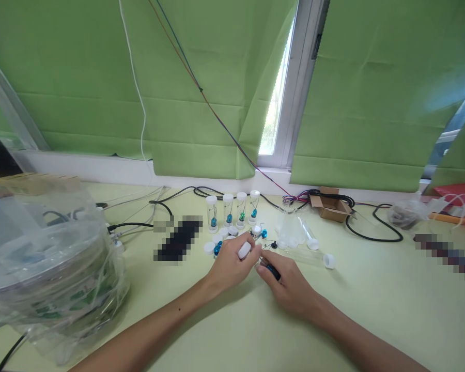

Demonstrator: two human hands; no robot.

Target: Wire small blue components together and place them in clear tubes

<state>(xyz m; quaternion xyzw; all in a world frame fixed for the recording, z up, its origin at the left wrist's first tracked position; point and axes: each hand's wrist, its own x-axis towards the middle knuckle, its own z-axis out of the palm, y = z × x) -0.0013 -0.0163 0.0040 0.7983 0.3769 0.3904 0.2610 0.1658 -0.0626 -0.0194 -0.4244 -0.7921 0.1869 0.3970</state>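
My left hand is closed round a small white cap, near the middle of the table. Close beside it on the right, my right hand grips a dark-handled tool, its tip hidden between the hands. Several clear tubes with white ends stand upright behind my hands; one holds a blue part, another a green one. Loose blue parts and white caps lie beside my left hand. A small black piece rests just beyond my right hand.
Clear empty tubes and a clear plastic bag lie right of centre. An open cardboard box and black cables are behind them. A large plastic-wrapped bundle fills the left side. Green blinds hang behind the table.
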